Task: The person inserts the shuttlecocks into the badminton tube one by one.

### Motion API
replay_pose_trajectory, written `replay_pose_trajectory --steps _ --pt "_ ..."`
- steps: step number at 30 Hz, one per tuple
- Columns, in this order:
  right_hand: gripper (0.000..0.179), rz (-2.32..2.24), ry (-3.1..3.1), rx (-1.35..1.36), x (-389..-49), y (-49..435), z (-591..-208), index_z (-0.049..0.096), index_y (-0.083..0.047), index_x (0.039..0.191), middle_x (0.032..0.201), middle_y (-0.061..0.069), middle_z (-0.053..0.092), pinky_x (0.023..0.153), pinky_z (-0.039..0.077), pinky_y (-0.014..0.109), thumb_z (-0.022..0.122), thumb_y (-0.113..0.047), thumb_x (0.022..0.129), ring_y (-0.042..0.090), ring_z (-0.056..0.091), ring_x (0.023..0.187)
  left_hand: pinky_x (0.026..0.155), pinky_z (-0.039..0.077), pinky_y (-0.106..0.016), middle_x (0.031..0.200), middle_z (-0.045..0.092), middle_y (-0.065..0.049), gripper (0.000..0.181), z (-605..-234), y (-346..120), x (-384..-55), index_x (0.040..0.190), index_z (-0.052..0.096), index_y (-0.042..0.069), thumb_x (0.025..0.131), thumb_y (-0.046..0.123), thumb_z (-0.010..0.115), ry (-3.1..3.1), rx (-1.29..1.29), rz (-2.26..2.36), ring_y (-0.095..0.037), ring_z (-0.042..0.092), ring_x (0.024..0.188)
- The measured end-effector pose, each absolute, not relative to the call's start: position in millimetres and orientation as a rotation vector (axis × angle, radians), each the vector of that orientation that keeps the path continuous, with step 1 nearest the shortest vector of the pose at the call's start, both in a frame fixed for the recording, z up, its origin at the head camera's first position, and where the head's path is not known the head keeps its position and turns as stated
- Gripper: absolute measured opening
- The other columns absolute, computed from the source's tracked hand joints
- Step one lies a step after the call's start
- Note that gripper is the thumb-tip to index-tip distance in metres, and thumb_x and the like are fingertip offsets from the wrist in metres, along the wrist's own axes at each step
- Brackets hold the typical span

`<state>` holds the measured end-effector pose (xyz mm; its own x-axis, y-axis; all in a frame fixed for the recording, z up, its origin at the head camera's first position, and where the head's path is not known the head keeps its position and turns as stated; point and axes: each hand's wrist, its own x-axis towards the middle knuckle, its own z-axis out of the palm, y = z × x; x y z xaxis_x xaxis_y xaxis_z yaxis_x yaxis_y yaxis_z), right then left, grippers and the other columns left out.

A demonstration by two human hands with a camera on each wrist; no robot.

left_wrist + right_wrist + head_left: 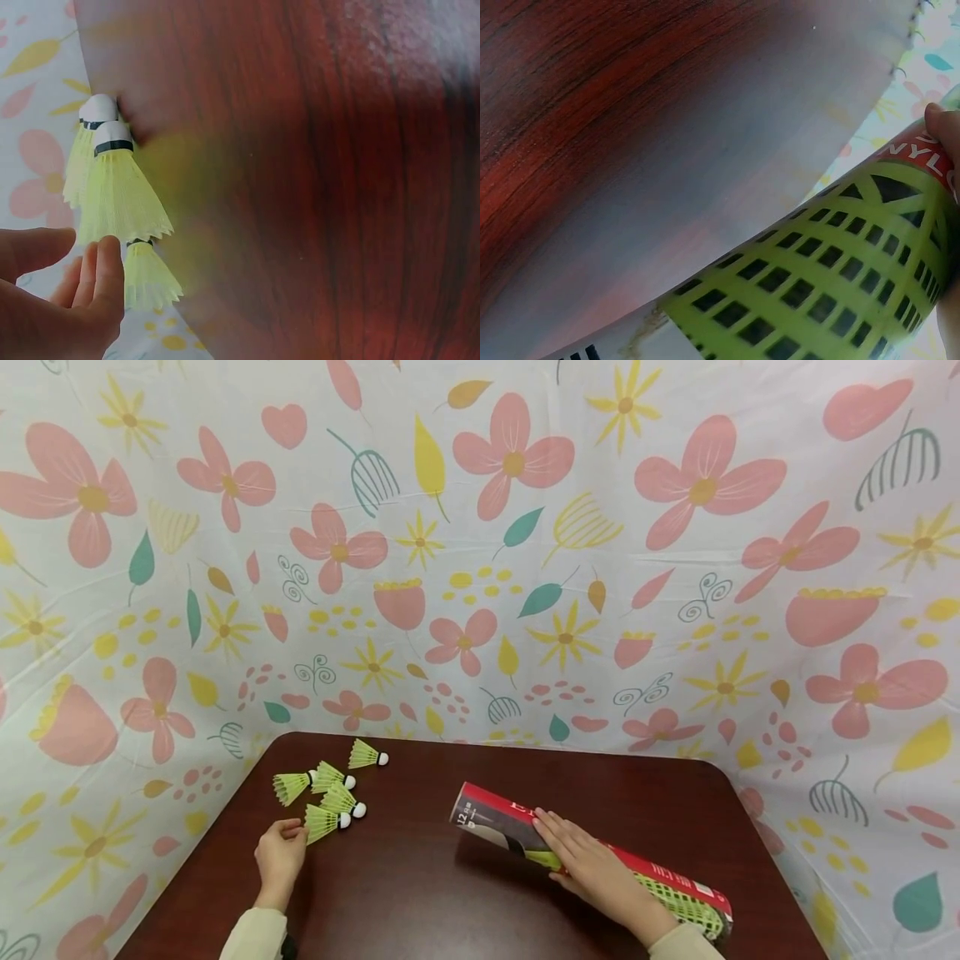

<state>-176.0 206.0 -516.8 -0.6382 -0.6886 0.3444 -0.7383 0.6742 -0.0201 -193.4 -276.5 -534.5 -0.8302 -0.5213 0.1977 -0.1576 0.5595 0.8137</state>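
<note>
Several yellow shuttlecocks with white heads lie at the table's far left. My left hand (281, 857) is at the nearest shuttlecock (322, 823), fingertips right by its skirt. In the left wrist view, a gap shows between thumb and fingers (109, 274), with a shuttlecock (120, 187) just beyond them. My right hand (596, 868) grips a red, grey and green shuttlecock tube (498, 818) around its middle, fingers over the top. The tube lies slantwise, its left end raised above its shadow. In the right wrist view, the thumb (943, 124) presses on the tube's side.
One shuttlecock (367, 754) lies apart from the cluster, near the table's back edge. The dark brown table (405, 877) has rounded back corners. Floral cloth (465, 568) hangs behind it and along both sides.
</note>
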Motion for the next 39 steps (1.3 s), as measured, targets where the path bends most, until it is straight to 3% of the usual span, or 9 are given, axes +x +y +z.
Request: replay_pose_trajectory --steps 12,20,26,39 --pt "0.078 0.215 -2.544 1.143 -177.2 205.5 -518.4 0.024 -0.009 0.153 0.157 0.007 0.026 0.114 0.002 0.018 0.050 -0.050 0.093 0.020 0.031 0.141 0.053 0.043 -0.032 0.082 0.066 -0.022 0.014 -541.7 -280.4 -197.6 0.093 0.068 -0.009 0.088 0.004 0.066 -2.437 0.530 -1.159 -0.033 0.059 0.069" --pt "0.094 0.220 -2.528 1.151 -177.5 204.0 -518.8 0.025 -0.007 0.152 0.157 0.009 0.026 0.114 0.002 0.019 0.079 -0.032 0.081 0.021 0.031 0.141 0.057 0.043 -0.035 0.078 0.066 -0.022 0.012 -542.7 -280.2 -199.4 0.088 0.067 -0.009 0.089 0.003 0.066 -2.452 0.502 -1.129 -0.034 0.057 0.069" --pt "0.085 0.218 -2.573 1.148 -175.5 204.7 -518.0 0.022 -0.010 0.154 0.158 0.007 0.025 0.114 0.001 0.017 0.064 -0.045 0.089 0.020 0.029 0.142 0.059 0.040 -0.034 0.077 0.066 -0.018 0.011 -541.0 -277.9 -197.1 0.089 0.067 -0.007 0.089 0.003 0.066 -2.446 0.491 -1.130 -0.029 0.056 0.068" --pt "0.082 0.197 -2.564 1.142 -176.5 204.9 -517.6 0.022 -0.010 0.154 0.158 0.006 0.023 0.114 0.001 0.017 0.056 -0.051 0.091 0.019 0.029 0.142 0.055 0.045 -0.027 0.085 0.069 -0.022 0.009 -528.2 -261.3 -200.5 0.094 0.069 -0.006 0.090 0.002 0.066 -2.426 0.395 -1.209 -0.027 0.063 0.071"
